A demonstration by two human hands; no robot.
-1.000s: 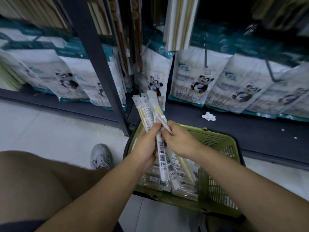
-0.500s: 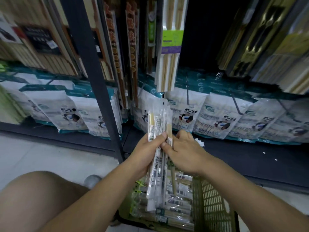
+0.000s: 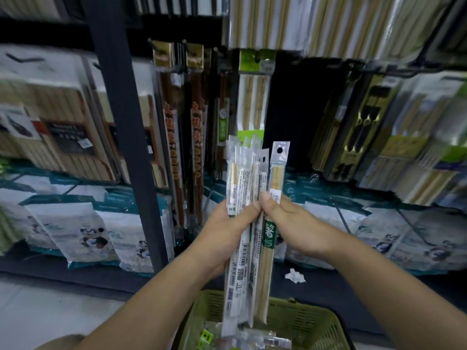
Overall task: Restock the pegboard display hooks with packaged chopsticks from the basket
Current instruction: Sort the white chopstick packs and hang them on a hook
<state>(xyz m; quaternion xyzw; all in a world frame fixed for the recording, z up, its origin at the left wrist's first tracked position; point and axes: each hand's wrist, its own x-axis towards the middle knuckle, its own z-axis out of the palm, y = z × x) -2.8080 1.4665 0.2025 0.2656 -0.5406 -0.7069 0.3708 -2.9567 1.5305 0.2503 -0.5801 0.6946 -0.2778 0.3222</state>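
Left hand (image 3: pixel 227 231) grips pack bundle (image 3: pixel 240 178); right hand (image 3: pixel 285 218) pinches rightmost pack (image 3: pixel 278 170). Best: peel it free, keep hang hole (image 3: pixel 279 150) upright, thread onto hook above hands.

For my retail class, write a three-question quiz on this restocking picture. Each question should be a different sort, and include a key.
1. True or false: the green basket hangs on a hook above the hands.
2. Multiple choice: the right hand pinches A) a single pack with a punched hang hole, B) a panda bag, C) nothing.
3. Fill in: the left hand grips the bundle of packs, which stands ____, hang holes at the top.
Key: 1 false; 2 A; 3 upright.
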